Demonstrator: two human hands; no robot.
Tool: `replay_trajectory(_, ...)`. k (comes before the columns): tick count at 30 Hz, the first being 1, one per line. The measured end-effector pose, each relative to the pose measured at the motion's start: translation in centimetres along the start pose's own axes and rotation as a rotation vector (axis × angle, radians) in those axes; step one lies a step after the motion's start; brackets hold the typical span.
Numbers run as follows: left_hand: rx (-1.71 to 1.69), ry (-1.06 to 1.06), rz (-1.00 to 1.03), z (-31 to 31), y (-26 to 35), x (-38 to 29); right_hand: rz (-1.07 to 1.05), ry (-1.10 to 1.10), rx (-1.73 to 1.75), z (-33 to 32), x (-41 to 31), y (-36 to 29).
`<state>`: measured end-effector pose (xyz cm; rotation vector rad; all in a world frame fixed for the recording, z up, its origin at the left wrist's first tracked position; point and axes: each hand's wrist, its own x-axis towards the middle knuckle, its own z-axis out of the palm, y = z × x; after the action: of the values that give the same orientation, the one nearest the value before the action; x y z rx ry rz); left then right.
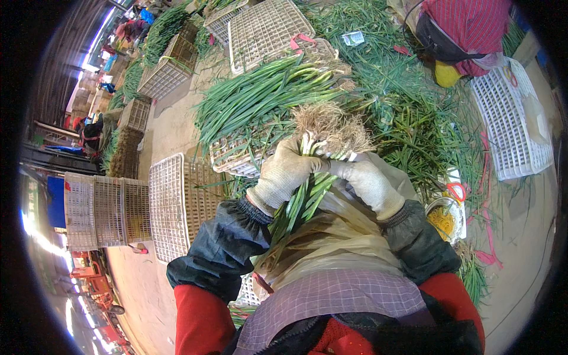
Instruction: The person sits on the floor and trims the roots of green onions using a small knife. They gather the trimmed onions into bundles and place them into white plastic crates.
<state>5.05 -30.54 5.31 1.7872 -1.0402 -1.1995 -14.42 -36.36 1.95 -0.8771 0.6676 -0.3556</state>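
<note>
My left hand (pixel 288 171), in a pale knit glove, grips a bunch of green onions (pixel 306 195) just below the white stems. Their brown roots point away from me and the green leaves hang down towards my lap. My right hand (pixel 370 179), gloved too, is closed at the root end of the same bunch, its fingertips meeting those of my left hand. Just beyond lies a pile of green onions (pixel 262 93) on a plastic crate (pixel 235 155). A plastic sheet (pixel 341 235) covers my lap.
Loose leaves (pixel 399 115) litter the floor ahead and right. A bowl of yellow rubber bands (pixel 443 219) and red-handled scissors (pixel 456 191) lie right. Crates (pixel 171 206) stand left. An upturned white crate (pixel 506 124) is beside a co-worker in a striped red garment (pixel 466 26).
</note>
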Motion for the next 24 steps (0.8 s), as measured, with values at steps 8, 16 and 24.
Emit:
replay_trajectory(8,0.025,0.031,0.02,0.0,-0.6,-0.3,-0.089,-0.058,-0.186,0.4,-0.5,-1.0)
replay_trajectory(16,-0.013,-0.317,-0.107,-0.4,1.2,1.1,-0.514,0.04,-0.624,-1.0,-0.2,0.0)
replay_trajectory(24,-0.068,-0.145,-0.115,0.0,2.4,0.2,-0.568,-0.009,-0.044,-1.4,0.2,0.5)
